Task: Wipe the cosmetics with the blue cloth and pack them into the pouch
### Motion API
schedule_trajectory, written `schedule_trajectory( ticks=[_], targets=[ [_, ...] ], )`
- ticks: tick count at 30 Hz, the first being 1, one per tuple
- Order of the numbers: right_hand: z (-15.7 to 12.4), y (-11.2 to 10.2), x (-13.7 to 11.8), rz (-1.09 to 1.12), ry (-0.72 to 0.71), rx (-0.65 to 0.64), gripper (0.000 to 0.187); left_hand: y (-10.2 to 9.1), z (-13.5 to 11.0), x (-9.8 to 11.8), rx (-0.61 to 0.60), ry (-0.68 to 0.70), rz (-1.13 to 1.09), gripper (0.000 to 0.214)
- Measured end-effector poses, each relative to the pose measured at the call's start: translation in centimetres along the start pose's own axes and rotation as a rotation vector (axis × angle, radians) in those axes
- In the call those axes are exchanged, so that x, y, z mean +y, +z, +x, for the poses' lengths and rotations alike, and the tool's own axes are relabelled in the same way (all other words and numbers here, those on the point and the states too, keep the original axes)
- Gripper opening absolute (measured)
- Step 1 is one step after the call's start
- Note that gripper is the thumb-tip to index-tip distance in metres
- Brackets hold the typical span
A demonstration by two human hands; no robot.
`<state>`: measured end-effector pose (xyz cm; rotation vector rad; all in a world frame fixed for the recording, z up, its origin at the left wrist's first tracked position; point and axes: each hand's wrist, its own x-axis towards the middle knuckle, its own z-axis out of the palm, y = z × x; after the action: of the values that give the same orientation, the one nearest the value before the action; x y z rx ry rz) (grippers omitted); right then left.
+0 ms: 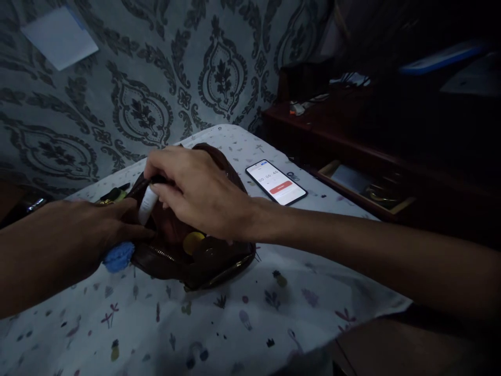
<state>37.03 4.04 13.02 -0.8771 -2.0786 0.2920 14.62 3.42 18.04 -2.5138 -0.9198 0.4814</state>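
Pinching the white tube point(147, 205) by its upper end, the R hand point(199, 190) is over the open mouth of the brown bag point(156, 261). The tube leans, lower end down at the opening beside the L hand point(94, 224). L fingers are at the bag's left edge; can't tell in this light if they're closed on anything. For a clean job: hold the tube near the top, spread the mouth w/ the L hand & clear the zip teeth w/o snagging. Go slow, as soft sides like these are apt to fold in.

Inside the bag, a round yellow thing point(193, 243) shows near the front, against dark lining. Just outside, a blue fuzzy thing point(118, 257) sits by the L hand, w/ a small greenish item point(116, 195) on its far side. Right of the bag, a phone point(276, 183) w/ a lit timer lies on the printed tablecloth point(219, 339). Further right, a dark-red desk point(313, 133) has its drawer point(404, 207) open, holding a pale flat thing point(348, 177) & a gold-coloured loop point(381, 196)
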Motion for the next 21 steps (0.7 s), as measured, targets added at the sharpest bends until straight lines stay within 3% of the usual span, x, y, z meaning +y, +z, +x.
schedule_trajectory(
  ticks=[4, 8, 15, 21],
  targets=[
    [0.1, 0.1, 0.1, -0.146, -0.134, -0.113, 0.022, -0.3, -0.4, -0.4, -0.033, 0.016, -0.010, 0.078],
    [0.6, -0.6, -0.1, -0.302, -0.051, -0.143, 0.017, 0.6, -1.4, 0.2, 0.037, -0.052, -0.018, 0.072],
    [1.5, 1.1, -0.1, -0.206, -0.036, -0.217, 0.018, 2.6, -2.4, 2.2, 0.364, -0.090, -0.247, 0.052],
    [3.2, 1.7, -0.2, -0.218, 0.032, -0.211, 0.015, 3.4, -2.7, 2.9, 0.450, -0.125, -0.319, 0.054]
  ],
)
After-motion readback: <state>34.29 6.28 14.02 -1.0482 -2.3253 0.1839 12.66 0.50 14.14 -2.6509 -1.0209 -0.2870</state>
